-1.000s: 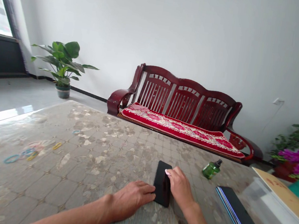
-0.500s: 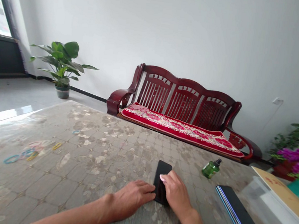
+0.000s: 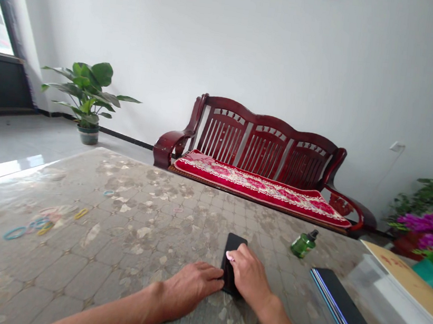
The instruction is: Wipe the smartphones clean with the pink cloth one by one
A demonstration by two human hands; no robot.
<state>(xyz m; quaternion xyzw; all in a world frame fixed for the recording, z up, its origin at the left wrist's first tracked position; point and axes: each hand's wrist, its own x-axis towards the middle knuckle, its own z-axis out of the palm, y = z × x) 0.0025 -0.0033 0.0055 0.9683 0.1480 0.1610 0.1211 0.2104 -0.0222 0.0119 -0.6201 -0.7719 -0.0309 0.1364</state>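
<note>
A black phone [image 3: 230, 276] lies flat on the patterned tablecloth in front of me. My left hand [image 3: 197, 286] rests beside it, fingers stretched out, with the fingertips touching the phone's left edge. Closed over the phone, my right hand [image 3: 248, 273] pinches a small whitish-pink piece [image 3: 229, 256] against the screen; what it is, I cannot make out. Part of the phone's right side is hidden by that hand.
To the right stand a green bottle [image 3: 303, 243], a stack of phones [image 3: 345, 308] and a clear plastic box [image 3: 381, 300]. Several colored bands [image 3: 14, 232] lie on the left of the table [image 3: 130, 236]. A wooden bench [image 3: 263, 152] stands beyond it.
My right hand has moved slightly left over the phone with the whitish-pink piece. The left hand has stayed nearly still at the phone's edge. The view has shifted a little.
</note>
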